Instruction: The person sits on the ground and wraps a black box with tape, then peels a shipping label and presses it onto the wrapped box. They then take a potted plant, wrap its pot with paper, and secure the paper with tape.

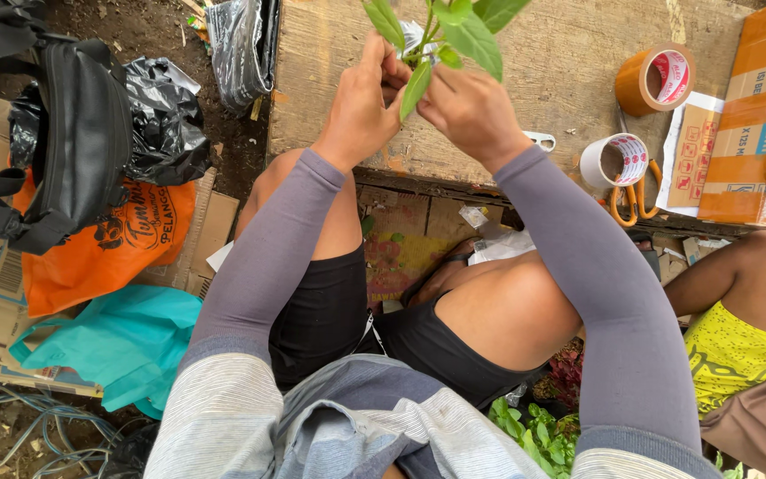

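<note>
A small green plant (454, 31) with broad leaves is held above a wooden table (560, 62), its base wrapped in something pale and shiny. My left hand (361, 102) grips the wrapped base from the left. My right hand (472, 111) closes on it from the right, with one leaf hanging over its knuckles. Both arms wear grey sleeves, and my bare knees are below the table edge.
Two rolls of tape (653, 80) (615, 161), orange-handled scissors (631, 200) and a cardboard box (760, 115) lie at the right. A black bag (73, 133), black plastic (166, 120), an orange bag (99, 244) and a teal bag (117, 341) sit left. Another person's arm (720, 275) is at right.
</note>
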